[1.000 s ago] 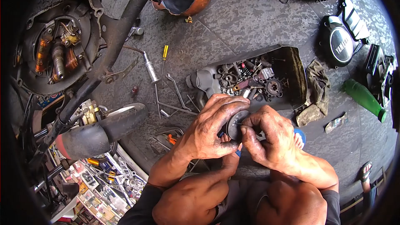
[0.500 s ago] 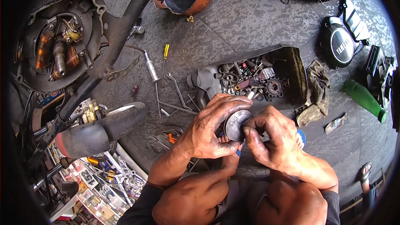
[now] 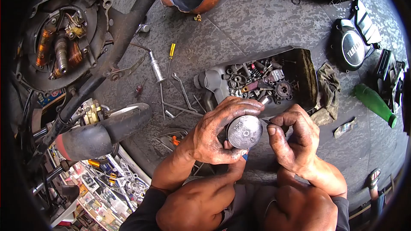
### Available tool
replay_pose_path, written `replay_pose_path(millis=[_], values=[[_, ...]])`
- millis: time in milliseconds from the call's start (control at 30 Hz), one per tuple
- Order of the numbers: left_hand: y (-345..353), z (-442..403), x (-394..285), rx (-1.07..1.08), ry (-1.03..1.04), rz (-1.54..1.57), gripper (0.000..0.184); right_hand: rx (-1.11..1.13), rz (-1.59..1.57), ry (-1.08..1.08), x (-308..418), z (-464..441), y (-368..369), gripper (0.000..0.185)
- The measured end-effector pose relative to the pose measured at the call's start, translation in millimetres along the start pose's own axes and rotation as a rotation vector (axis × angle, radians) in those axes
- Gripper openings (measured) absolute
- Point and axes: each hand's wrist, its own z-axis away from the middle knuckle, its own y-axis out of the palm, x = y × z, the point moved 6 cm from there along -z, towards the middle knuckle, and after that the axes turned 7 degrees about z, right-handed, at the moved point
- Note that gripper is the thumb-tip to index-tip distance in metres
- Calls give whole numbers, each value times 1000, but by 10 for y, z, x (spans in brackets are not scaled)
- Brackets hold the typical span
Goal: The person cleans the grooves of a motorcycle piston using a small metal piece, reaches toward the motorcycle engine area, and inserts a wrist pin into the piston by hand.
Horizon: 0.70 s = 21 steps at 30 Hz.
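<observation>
My left hand [image 3: 214, 132] is wrapped round a piston [image 3: 245, 131], its round grey crown with stamped marks turned up toward me. A short bright metal cylinder [image 3: 265, 100] shows just past the fingertips of that hand; whether it is joined to the piston I cannot tell. To the right of the piston, my right hand [image 3: 297, 139] is closed in a pinch, a small gap from the crown. Something thin and dark sticks out from its fingertips toward the piston, too small to name.
Beyond my hands lies a bin [image 3: 306, 72] of loose metal parts. Left of it are wrenches [image 3: 184, 92], a socket tool [image 3: 156, 66] and a yellow screwdriver [image 3: 171, 53]. A rag [image 3: 327, 92], a green bottle [image 3: 374, 102] and a Yamaha cover [image 3: 352, 49] lie right. An opened engine [image 3: 62, 42] stands left.
My right hand has moved right, off the piston's edge. The piston has tilted so that its crown faces me more fully, still in my left hand.
</observation>
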Motion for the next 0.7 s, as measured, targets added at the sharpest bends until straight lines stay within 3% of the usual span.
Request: replay_pose_path(millis=[700], values=[[27,-35,-95,25,62,-36,77,100,-20,-105,98,31,94,20]])
